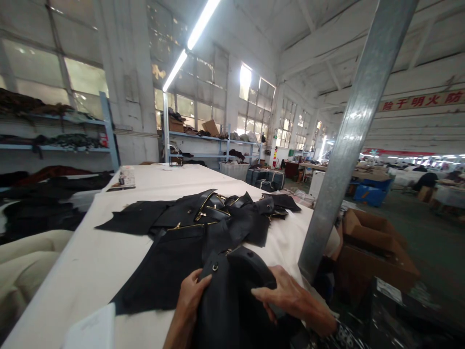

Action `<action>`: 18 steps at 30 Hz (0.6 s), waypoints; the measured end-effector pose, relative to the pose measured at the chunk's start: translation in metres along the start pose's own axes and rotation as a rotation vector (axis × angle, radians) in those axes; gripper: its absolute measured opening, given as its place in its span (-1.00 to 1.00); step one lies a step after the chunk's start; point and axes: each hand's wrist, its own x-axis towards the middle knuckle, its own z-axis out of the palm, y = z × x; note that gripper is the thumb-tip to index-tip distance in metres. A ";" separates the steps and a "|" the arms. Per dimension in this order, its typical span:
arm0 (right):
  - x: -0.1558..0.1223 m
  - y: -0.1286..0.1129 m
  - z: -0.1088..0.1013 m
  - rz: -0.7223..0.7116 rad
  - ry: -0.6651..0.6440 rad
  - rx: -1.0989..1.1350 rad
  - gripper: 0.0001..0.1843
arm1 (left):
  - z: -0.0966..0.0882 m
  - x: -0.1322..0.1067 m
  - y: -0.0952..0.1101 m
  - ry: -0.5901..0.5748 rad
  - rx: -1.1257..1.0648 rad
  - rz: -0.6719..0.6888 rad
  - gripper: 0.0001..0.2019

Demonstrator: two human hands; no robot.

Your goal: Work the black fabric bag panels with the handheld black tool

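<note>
A black leather jacket (203, 228) with gold zippers and buckles lies spread on a white table (90, 257). My left hand (191, 295) grips the near part of the jacket from its left side, thumb on top near a small metal snap. From the right, my right hand (290, 295) rests on the same dark fold, fingers pressed on the leather. The jacket's near end bunches up between both hands.
A slanted metal post (348, 140) stands at the table's right edge. Open cardboard boxes (374, 247) sit on the floor to the right. Dark garments (43, 203) pile up at the left, below shelves (54, 145). A white paper (90, 332) lies near the table's front.
</note>
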 end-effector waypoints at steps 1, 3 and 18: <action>0.000 -0.003 0.000 -0.001 -0.014 -0.003 -0.81 | 0.000 0.001 0.001 -0.012 -0.089 -0.033 -0.64; -0.001 -0.011 0.001 -0.005 -0.036 -0.015 -0.82 | 0.001 0.001 0.003 -0.021 -0.238 -0.076 -0.59; 0.014 -0.023 0.017 0.076 -0.057 -0.104 -0.78 | 0.001 -0.021 0.026 -0.223 -0.580 0.061 -0.65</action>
